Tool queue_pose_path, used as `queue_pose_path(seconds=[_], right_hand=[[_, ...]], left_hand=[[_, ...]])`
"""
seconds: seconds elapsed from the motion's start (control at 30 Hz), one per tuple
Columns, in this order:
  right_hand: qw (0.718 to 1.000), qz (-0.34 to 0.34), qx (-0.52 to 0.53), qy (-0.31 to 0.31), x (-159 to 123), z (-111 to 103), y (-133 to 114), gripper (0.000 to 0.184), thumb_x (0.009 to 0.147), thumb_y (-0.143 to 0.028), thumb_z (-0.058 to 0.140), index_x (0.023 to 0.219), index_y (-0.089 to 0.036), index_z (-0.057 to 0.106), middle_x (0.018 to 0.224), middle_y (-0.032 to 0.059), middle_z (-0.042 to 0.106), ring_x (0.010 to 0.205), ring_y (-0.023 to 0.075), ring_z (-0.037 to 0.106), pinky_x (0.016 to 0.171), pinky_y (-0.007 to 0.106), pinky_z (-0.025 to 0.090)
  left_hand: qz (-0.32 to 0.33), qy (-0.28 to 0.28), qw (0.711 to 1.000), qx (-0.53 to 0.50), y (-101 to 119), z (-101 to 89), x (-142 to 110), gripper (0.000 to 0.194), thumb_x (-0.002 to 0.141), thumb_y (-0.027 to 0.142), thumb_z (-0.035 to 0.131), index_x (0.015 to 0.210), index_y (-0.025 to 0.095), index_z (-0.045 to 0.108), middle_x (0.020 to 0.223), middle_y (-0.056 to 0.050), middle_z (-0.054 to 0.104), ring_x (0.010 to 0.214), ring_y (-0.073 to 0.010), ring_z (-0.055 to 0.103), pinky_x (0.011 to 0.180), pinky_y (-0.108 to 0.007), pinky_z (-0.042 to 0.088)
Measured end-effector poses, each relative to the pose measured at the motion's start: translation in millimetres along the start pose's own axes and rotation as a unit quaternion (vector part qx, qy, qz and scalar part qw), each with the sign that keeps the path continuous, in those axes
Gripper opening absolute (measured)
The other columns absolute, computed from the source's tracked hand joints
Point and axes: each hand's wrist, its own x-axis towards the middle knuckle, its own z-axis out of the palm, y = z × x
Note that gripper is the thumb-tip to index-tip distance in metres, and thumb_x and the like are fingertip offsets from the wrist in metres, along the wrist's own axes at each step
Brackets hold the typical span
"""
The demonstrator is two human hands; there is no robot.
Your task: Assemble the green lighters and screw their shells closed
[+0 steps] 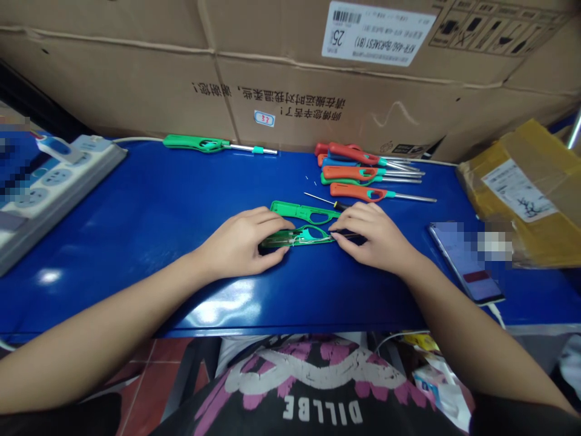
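Observation:
An opened green utility lighter (313, 235) lies on the blue table with its inner parts, a teal trigger and thin wires showing. My left hand (247, 242) grips its handle end between thumb and fingers. At its other end, the thumb and fingers of my right hand (370, 233) pinch a thin part near the trigger loop; a dark thin rod shows under the palm. Just behind lies the detached green casing half (302, 211). A small screwdriver (323, 199) with a black and yellow handle points away to the left, its handle end beside my right fingers.
Several red, orange, blue and green lighters (354, 174) are piled at the back right. Another green lighter (197, 143) lies at the back left. A power strip (59, 181) stands left; a phone (465, 260) and a taped parcel (526, 200) are right. A large cardboard box (272, 72) walls off the back.

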Motion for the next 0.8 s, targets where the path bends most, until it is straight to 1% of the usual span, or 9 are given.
queue_pose_path(seconds=[0.07,0.17,0.27,0.37,0.43,0.6,0.67,0.73,0.8], right_hand=[[1.0,0.007,0.002,-0.008,-0.3,-1.5,0.8,0.008,0.094,-0.026,0.06,0.096,-0.025,0.068,0.095,0.0041,0.072,0.091,0.0219,0.063,0.081,0.039,0.043],[0.999,0.003,-0.005,-0.035,-0.5,-3.8,1.5,0.01,0.096,-0.03,0.061,0.096,-0.024,0.069,0.096,0.0041,0.073,0.094,0.0217,0.064,0.085,0.04,0.041],[0.998,-0.005,-0.009,-0.056,-0.7,-5.2,3.5,0.013,0.097,-0.031,0.06,0.096,-0.024,0.07,0.097,0.0034,0.074,0.094,0.0205,0.064,0.086,0.039,0.039],[0.998,-0.008,0.001,-0.063,-0.9,-4.3,5.8,0.015,0.098,-0.029,0.059,0.091,-0.023,0.07,0.093,0.003,0.073,0.091,0.0196,0.063,0.084,0.038,0.04],[0.998,-0.005,0.014,-0.067,-1.1,-3.5,7.1,0.016,0.098,-0.029,0.059,0.088,-0.022,0.07,0.09,0.0034,0.073,0.089,0.0195,0.062,0.084,0.037,0.04],[0.996,0.005,0.031,-0.078,-1.7,-4.9,8.1,0.016,0.097,-0.027,0.058,0.086,-0.022,0.068,0.086,0.0034,0.071,0.085,0.0191,0.061,0.084,0.036,0.043],[0.997,-0.001,0.027,-0.07,-1.8,-5.6,8.2,0.016,0.097,-0.027,0.058,0.086,-0.022,0.068,0.091,0.0041,0.07,0.088,0.0196,0.062,0.087,0.038,0.043],[0.999,-0.006,0.013,-0.04,-1.5,-5.3,8.6,0.014,0.097,-0.028,0.058,0.091,-0.023,0.07,0.102,0.0068,0.069,0.098,0.0221,0.062,0.092,0.041,0.043],[1.0,-0.002,-0.015,-0.001,-1.1,-3.9,9.4,0.015,0.096,-0.028,0.058,0.102,-0.024,0.071,0.117,0.0101,0.065,0.111,0.0261,0.058,0.097,0.046,0.043]], left_hand=[[0.008,-0.015,1.0,0.019,-1.6,-5.9,0.3,0.034,0.09,0.031,0.06,0.121,0.017,0.065,0.108,-0.009,0.071,0.099,-0.0243,0.066,0.088,-0.038,0.054],[0.042,-0.056,0.996,0.059,-6.2,-13.7,0.1,0.034,0.092,0.033,0.059,0.122,0.018,0.065,0.107,-0.008,0.071,0.098,-0.0233,0.066,0.088,-0.037,0.054],[0.06,-0.085,0.991,0.085,-10.4,-20.0,-1.0,0.028,0.094,0.031,0.058,0.116,0.018,0.066,0.105,-0.008,0.071,0.097,-0.0223,0.065,0.085,-0.034,0.054],[0.043,-0.085,0.991,0.092,-12.8,-23.0,-2.0,0.018,0.094,0.031,0.059,0.102,0.017,0.067,0.096,-0.007,0.07,0.09,-0.0207,0.065,0.078,-0.032,0.053],[0.032,-0.081,0.993,0.084,-14.4,-22.6,-2.0,0.017,0.094,0.032,0.06,0.097,0.017,0.068,0.092,-0.007,0.07,0.087,-0.0202,0.065,0.077,-0.032,0.053],[0.034,-0.077,0.996,0.031,-20.0,-18.7,-0.7,0.02,0.095,0.033,0.063,0.098,0.015,0.07,0.096,-0.009,0.071,0.094,-0.0214,0.066,0.086,-0.035,0.054],[0.031,-0.073,0.997,0.019,-21.3,-17.4,-0.4,0.02,0.095,0.033,0.064,0.1,0.015,0.071,0.098,-0.009,0.071,0.095,-0.0215,0.066,0.087,-0.036,0.054],[0.028,-0.064,0.997,0.008,-21.6,-15.4,-0.3,0.02,0.095,0.033,0.064,0.1,0.015,0.072,0.1,-0.009,0.072,0.096,-0.0217,0.066,0.088,-0.037,0.055],[0.026,-0.048,0.999,-0.007,-20.9,-11.9,-0.3,0.02,0.094,0.033,0.066,0.099,0.015,0.073,0.101,-0.009,0.072,0.096,-0.0216,0.066,0.089,-0.037,0.055]])
